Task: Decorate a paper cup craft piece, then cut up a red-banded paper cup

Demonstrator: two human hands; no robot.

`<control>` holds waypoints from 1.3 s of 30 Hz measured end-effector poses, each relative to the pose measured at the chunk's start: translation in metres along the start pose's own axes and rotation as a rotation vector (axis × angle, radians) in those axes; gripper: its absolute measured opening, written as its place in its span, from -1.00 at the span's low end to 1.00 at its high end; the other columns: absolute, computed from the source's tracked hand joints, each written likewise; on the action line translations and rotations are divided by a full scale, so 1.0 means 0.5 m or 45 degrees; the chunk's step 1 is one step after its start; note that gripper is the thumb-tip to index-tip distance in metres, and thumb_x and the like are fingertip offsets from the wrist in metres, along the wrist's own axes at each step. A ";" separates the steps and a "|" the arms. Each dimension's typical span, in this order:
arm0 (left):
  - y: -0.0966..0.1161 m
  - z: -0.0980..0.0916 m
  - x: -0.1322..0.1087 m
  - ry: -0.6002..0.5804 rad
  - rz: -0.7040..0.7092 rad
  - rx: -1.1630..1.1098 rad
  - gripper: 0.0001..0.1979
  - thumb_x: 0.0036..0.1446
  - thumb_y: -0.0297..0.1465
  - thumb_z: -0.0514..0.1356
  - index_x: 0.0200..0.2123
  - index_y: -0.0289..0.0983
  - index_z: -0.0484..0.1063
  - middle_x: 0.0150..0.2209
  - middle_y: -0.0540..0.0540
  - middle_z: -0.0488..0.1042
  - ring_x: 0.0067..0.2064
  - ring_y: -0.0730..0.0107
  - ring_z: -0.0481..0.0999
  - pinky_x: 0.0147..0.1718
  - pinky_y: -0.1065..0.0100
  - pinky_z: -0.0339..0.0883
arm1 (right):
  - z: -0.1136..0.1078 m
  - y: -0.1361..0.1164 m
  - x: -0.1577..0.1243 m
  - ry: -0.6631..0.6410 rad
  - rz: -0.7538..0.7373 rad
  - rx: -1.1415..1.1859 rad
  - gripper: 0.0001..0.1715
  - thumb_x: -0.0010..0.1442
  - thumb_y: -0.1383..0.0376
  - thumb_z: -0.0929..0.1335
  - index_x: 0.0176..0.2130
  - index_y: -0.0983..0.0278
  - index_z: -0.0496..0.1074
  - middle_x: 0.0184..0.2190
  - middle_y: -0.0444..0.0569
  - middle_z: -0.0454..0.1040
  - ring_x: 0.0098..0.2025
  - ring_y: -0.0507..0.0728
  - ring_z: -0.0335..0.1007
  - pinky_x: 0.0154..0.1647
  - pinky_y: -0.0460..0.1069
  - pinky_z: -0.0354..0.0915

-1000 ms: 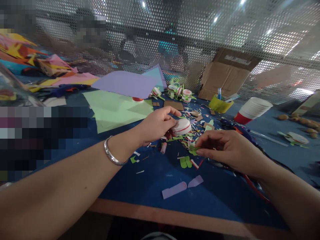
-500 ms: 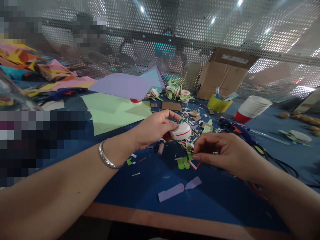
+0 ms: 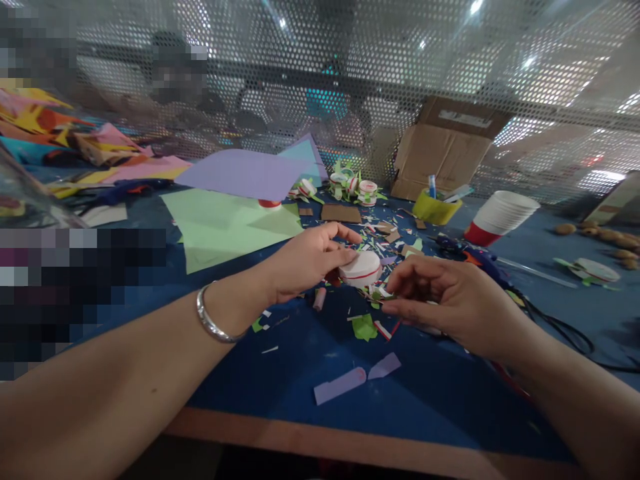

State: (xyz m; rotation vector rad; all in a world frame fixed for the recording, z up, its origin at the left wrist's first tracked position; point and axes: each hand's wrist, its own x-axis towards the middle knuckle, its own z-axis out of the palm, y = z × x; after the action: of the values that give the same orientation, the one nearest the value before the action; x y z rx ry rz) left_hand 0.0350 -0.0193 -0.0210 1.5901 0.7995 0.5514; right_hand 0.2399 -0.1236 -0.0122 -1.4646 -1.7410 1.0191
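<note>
My left hand (image 3: 313,263), with a silver bangle on the wrist, grips a white round cup bottom (image 3: 361,267) with a red stripe around its side. Its thumb rests on the near edge, and the fingers behind are partly hidden. To the right, my right hand (image 3: 440,293) hovers over the scraps with fingers curled and a gap between thumb and fingertips; nothing shows between them. Small green paper pieces (image 3: 365,327) lie just left of its thumb. Nearer the table edge are two purple paper strips (image 3: 341,387).
Green (image 3: 235,233) and purple paper sheets (image 3: 245,170) lie at back left. Small green-and-white cup crafts (image 3: 367,192) stand behind the scraps. A yellow holder (image 3: 437,207), stacked paper cups (image 3: 503,217), a blue glue gun (image 3: 487,262) and a cardboard box (image 3: 445,157) are on the right.
A green piece near my right thumb now lies with the other green pieces on the table. My left hand still holds the cup bottom, slightly tilted differently.
</note>
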 end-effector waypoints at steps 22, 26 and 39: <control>0.007 0.014 -0.009 -0.051 0.083 0.105 -0.72 0.29 -0.35 0.20 0.03 -0.24 0.31 -0.46 0.04 0.51 -0.55 0.54 0.35 -0.60 0.54 0.17 | 0.006 0.000 0.005 0.026 0.020 0.278 -0.64 0.16 0.20 0.51 -0.15 0.12 0.31 -0.45 -0.20 0.55 -0.43 0.08 0.51 -0.37 0.00 0.48; 0.000 0.013 -0.005 -0.048 0.140 0.142 -0.72 0.28 -0.31 0.20 0.02 -0.23 0.30 -0.46 0.04 0.51 -0.55 0.51 0.37 -0.62 0.52 0.16 | 0.006 -0.001 0.005 0.023 0.031 0.263 -0.62 0.15 0.17 0.52 -0.15 0.12 0.30 -0.45 -0.20 0.55 -0.44 0.09 0.51 -0.38 0.00 0.48; -0.003 0.012 -0.007 -0.093 0.187 0.143 -0.73 0.28 -0.34 0.19 0.02 -0.19 0.27 -0.46 0.07 0.49 -0.57 0.53 0.33 -0.61 0.50 0.15 | 0.008 0.003 0.003 -0.010 0.038 0.238 -0.55 0.15 0.18 0.52 -0.10 0.13 0.26 -0.43 -0.18 0.58 -0.43 0.08 0.52 -0.39 -0.04 0.43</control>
State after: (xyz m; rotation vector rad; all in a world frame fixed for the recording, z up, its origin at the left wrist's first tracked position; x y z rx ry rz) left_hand 0.0367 -0.0258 -0.0232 1.7727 0.6722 0.5586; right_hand 0.2370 -0.1227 -0.0152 -1.3738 -1.5868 1.1713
